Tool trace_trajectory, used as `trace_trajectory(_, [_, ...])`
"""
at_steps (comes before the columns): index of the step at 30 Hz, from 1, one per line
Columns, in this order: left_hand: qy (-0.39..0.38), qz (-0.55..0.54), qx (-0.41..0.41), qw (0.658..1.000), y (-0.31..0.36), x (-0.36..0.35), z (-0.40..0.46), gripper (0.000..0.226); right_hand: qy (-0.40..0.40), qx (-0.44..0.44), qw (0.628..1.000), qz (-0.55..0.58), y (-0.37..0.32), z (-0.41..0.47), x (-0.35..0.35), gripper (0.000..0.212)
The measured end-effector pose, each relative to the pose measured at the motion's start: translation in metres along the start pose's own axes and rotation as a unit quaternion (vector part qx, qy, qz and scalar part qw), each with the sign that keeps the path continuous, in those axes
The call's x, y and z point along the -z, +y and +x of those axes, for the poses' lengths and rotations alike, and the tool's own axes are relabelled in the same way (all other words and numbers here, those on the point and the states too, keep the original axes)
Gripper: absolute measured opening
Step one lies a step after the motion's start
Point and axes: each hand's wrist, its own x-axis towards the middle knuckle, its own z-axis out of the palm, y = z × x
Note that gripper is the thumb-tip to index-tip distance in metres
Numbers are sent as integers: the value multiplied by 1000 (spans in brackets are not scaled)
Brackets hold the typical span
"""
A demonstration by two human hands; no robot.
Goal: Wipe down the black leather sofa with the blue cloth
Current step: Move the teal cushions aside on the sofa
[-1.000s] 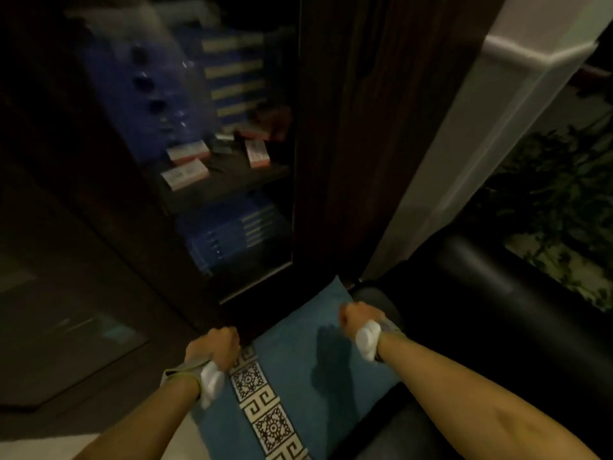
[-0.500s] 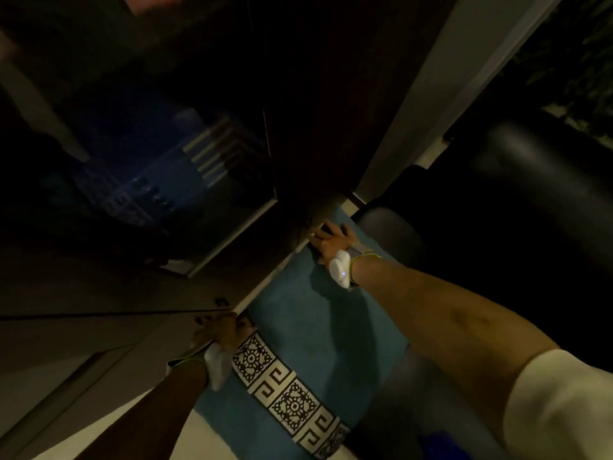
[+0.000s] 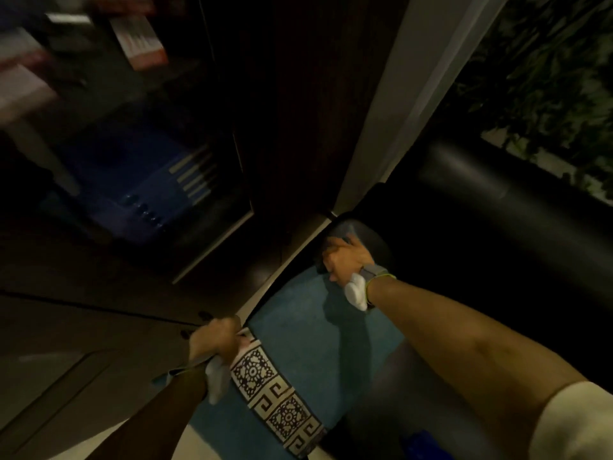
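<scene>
A blue cloth (image 3: 315, 343) with a black-and-white patterned band lies spread over the arm of the black leather sofa (image 3: 464, 227). My left hand (image 3: 217, 338) grips the cloth's near left edge beside the patterned band. My right hand (image 3: 345, 260) grips the cloth's far corner and holds it against the rounded sofa arm (image 3: 374, 242). Between the two hands the cloth is stretched flat. The sofa's back roll runs dark along the right.
A dark wooden cabinet (image 3: 292, 111) with a glass door stands just left of the sofa, with blue books (image 3: 132, 180) and small boxes (image 3: 139, 38) inside. A white pillar (image 3: 398, 94) rises behind the arm. Green plants (image 3: 547, 78) fill the far right.
My right hand has moved further away along the sofa arm with the cloth corner, pulling the cloth longer. My left hand keeps its grip on the near edge. The view has tilted.
</scene>
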Motion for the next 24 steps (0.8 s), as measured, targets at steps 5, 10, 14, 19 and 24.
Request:
trace_trajectory(5, [68, 24, -40, 997, 44, 9, -60, 21, -2, -28, 999, 30, 25, -83, -8, 32])
trace_trajectory(10, [106, 46, -84, 990, 100, 20, -113, 11, 25, -54, 998, 35, 58, -192, -17, 27])
trace_trajectory(14, [183, 69, -130, 972, 157, 30, -143, 22, 48, -76, 995, 38, 91, -272, -26, 30])
trace_trajectory(19, [248, 133, -195, 939, 240, 49, -169, 20, 104, -141, 982, 75, 134, -353, -42, 28])
trace_trajectory(24, [265, 182, -236, 917, 338, 51, -181, 14, 134, -205, 962, 124, 185, -433, -88, 25])
